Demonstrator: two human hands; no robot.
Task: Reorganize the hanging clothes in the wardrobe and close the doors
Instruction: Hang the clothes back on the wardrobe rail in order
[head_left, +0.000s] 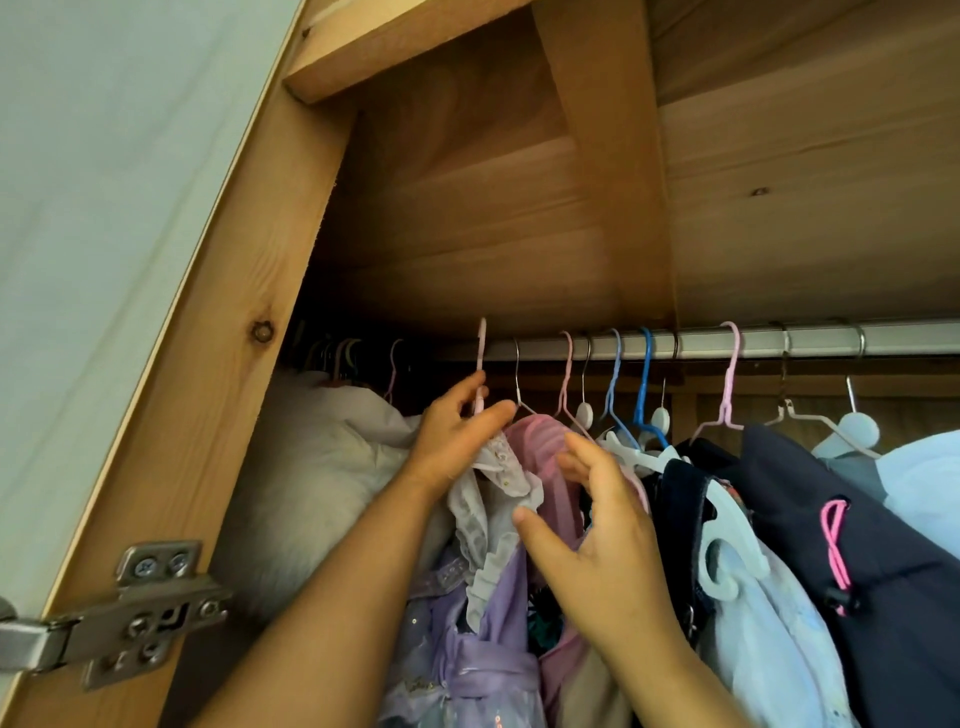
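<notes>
Head view: I look up into the open wardrobe (218, 322), at its metal rail (810, 340) and the packed hangers.
Left hand: my left hand (457, 434) pinches the stem of a pink hanger (481, 358) between thumb and fingers; its hook stands at the rail, but I cannot tell whether it is seated over it.
Right hand: my right hand (597, 530) is loose, fingers spread and holding nothing, just in front of the pink garment (540, 441).
Clothes: a lilac dress (483, 660) with a frilled collar hangs below my left hand; a white padded garment (317, 467) is crowded at the far left; dark clothes (810, 509) and blue hangers (644, 384) fill the rail to the right.
Step in hand: I judge I am setting this hanger into its place on the rail.
Doing it well: I would part the neighbours with the right hand to open a gap, seat the hook fully, then let go.
Risk: the collar could snag the next hanger.
Doors: the hinge (130, 608) shows the door open, not yet closed.
</notes>
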